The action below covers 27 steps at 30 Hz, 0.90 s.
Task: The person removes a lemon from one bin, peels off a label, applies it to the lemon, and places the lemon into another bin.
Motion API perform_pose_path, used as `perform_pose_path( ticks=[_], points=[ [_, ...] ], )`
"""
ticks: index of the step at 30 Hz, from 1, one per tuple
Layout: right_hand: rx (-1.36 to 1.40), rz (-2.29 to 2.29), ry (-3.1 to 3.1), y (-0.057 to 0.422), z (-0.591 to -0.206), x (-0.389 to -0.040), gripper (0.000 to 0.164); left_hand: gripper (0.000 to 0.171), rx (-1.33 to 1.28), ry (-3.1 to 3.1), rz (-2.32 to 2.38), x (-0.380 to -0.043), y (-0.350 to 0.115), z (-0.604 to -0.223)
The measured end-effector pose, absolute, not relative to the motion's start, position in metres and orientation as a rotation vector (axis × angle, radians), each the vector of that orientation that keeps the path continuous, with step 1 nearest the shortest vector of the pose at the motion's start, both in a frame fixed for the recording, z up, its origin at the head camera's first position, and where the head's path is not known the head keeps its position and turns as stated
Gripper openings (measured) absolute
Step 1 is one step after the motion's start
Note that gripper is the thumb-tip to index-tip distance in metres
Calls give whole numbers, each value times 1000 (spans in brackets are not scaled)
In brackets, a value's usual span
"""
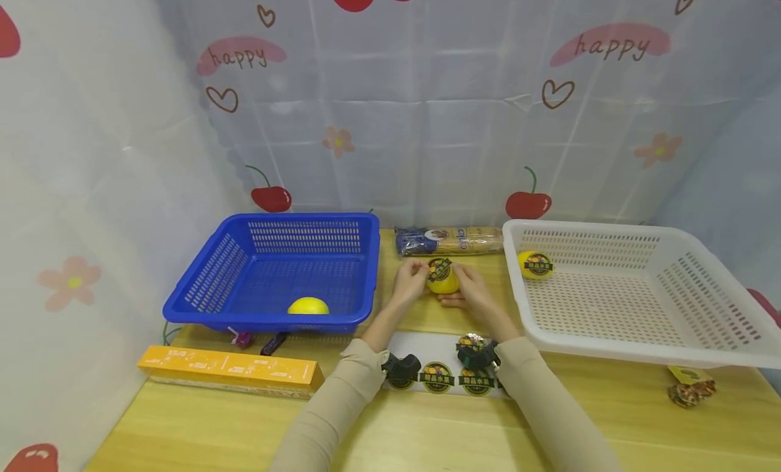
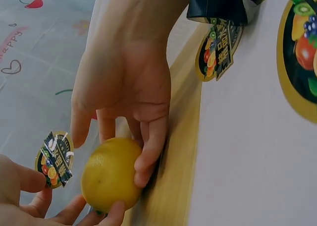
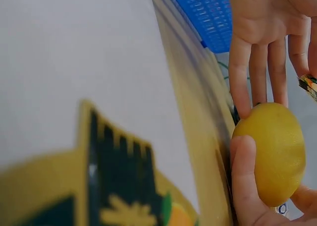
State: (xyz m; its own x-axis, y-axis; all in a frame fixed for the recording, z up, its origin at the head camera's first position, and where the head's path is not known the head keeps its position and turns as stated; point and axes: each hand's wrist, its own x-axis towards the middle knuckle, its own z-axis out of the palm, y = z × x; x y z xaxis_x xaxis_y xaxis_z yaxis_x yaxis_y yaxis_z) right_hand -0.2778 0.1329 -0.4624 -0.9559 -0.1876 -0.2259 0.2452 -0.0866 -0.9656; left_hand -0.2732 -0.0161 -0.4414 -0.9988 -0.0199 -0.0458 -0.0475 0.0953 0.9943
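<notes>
In the head view, my right hand holds a yellow lemon, its fingers and thumb curled around the fruit. My left hand is close beside it and pinches a round fruit sticker between thumb and forefinger. The left wrist view shows the sticker just off the lemon's skin, with other left fingertips against the fruit. Below the hands lies a white sheet of dark round stickers, partly covered by the black wrist straps. The right wrist view has the lemon between both hands.
At left, a blue basket holds one plain lemon. The white basket at right holds a stickered lemon. A wrapped packet lies behind the hands. An orange box and small items lie in front of the baskets.
</notes>
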Motion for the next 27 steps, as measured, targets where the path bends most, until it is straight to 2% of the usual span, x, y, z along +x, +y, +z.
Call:
perform_pose_path(
  ticks=[5, 13, 23, 27],
  points=[
    [57, -2168, 1817, 131, -461, -276, 53, 18, -58, 2267, 2141, -267, -17, -434],
    [38, -2240, 1704, 130, -453, -266, 58, 18, 69, 2227, 2204, -250, -22, -418],
    [-19, -2222, 1893, 131, -446, -252, 47, 11, 288, 2705, 1923, -240, -24, -410],
    [7, -2222, 1901, 131, -442, -251, 49, 12, 340, 2805, 1779, -238, -25, -403]
  ],
)
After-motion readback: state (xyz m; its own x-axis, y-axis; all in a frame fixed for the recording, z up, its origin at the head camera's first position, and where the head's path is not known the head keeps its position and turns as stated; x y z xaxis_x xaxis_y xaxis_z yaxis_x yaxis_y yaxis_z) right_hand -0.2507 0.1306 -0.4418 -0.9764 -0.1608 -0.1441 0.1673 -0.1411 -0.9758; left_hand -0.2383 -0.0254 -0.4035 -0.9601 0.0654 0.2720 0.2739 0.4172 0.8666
